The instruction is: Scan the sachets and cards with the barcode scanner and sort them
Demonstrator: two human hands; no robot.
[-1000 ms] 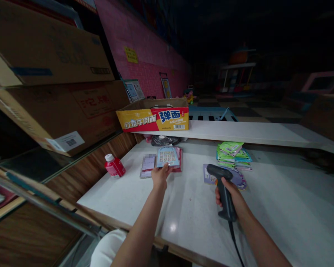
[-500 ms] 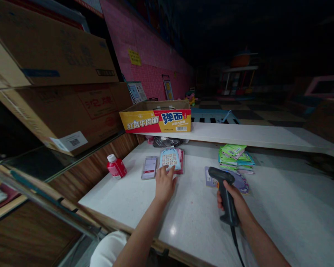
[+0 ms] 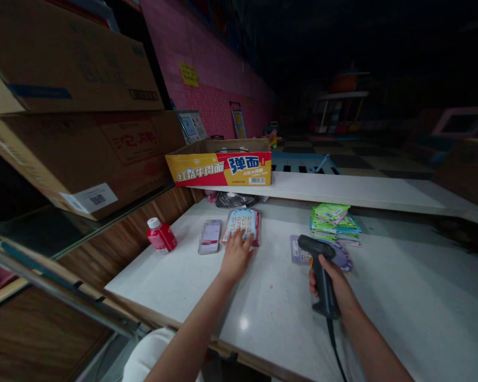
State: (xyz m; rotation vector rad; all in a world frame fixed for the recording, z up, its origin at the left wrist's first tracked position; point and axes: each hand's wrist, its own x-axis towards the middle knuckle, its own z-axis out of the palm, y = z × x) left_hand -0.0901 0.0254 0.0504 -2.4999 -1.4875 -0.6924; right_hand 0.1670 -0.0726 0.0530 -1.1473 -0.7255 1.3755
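Note:
My left hand [image 3: 237, 255] lies with spread fingers over the near part of a small stack of flat packets [image 3: 242, 218], the top one light blue with a grid of little pictures. In my right hand [image 3: 334, 284] is a black barcode scanner [image 3: 322, 276], its cord running down toward me. Beneath the scanner's head a purple flat packet [image 3: 300, 250] rests on the counter, partly covered. Left of the stack lies a phone [image 3: 210, 236] with a lit, blurred screen. Behind the purple packet is a pile of green and blue packets [image 3: 331, 218].
A red bottle [image 3: 161, 236] with a white cap stands on the white counter [image 3: 271, 318]. An open yellow-and-red carton [image 3: 223, 167] sits on the raised white shelf [image 3: 358, 190]. Large cardboard boxes [image 3: 103, 154] are stacked on the left. Under the shelf is a black plastic bag [image 3: 236, 199].
My left hand has moved slightly farther forward onto the stack of packets. The scanner stays in my right hand. The whole view has shifted a little.

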